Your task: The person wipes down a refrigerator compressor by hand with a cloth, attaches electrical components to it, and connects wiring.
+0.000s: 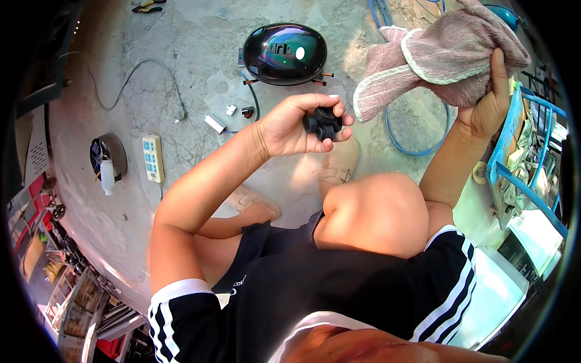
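My left hand (290, 130), palm up with fingers curled, holds a cluster of small black rounded parts (322, 124) that look like rubber. My right hand (487, 97) grips a crumpled pinkish towel (430, 57) with pale edging, raised at the right. Beyond my hands, a glossy black oval compressor-like unit (284, 66) with short copper-coloured stubs and a dark cable lies on the concrete floor (200, 54). Near it are a white cylindrical part (214, 124), a small white connector (231, 109) and a small dark part (247, 112).
A power strip (152, 158) and a round container (115, 148) with a white bottle (107, 175) sit at left, a loose grey cable (148, 62) above. Pliers (146, 7) lie far back. Blue hose (417, 151) coils at right, beside a blue metal frame (526, 187). Assorted clutter (66, 272) lines the left edge.
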Tool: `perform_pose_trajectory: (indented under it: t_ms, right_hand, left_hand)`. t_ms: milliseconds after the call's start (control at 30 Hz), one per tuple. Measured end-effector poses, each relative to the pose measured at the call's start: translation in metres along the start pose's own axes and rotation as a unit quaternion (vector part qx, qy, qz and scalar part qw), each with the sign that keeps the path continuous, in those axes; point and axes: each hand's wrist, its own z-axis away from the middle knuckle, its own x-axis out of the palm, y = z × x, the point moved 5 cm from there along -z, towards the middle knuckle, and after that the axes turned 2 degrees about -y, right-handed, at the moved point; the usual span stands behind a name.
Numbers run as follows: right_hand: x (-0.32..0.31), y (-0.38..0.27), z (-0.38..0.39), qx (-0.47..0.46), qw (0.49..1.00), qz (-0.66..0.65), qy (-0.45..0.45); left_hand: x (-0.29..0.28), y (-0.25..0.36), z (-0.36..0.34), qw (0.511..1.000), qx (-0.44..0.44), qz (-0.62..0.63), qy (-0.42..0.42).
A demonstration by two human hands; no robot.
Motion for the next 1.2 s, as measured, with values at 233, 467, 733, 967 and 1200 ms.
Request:
perform_pose_trajectory:
  t_ms: [233, 467, 733, 967, 1200]
  right_hand:
    - [0.016, 0.015, 0.011, 0.063, 0.994, -0.089, 0.027]
    - [0.034, 0.045, 0.027, 0.153, 0.978, -0.134, 0.049]
    - [0.038, 0.078, 0.042, 0.358, 0.889, -0.215, -0.189]
    - [0.052, 0.066, 0.074, 0.311, 0.817, -0.398, -0.278]
    - [0.069, 0.108, 0.102, 0.383, 0.887, -0.167, -0.195]
  left_hand:
    - [-0.033, 0.091, 0.040, 0.913, 0.246, -0.229, 0.230]
    - [-0.046, 0.140, 0.077, 0.796, 0.301, -0.384, 0.358]
    - [-0.046, 0.141, 0.078, 0.649, 0.300, -0.570, 0.404]
    - [-0.010, 0.095, 0.057, 0.708, 0.155, -0.654, 0.216]
    - [-0.026, -0.016, 0.008, 0.813, -0.028, -0.581, 0.031]
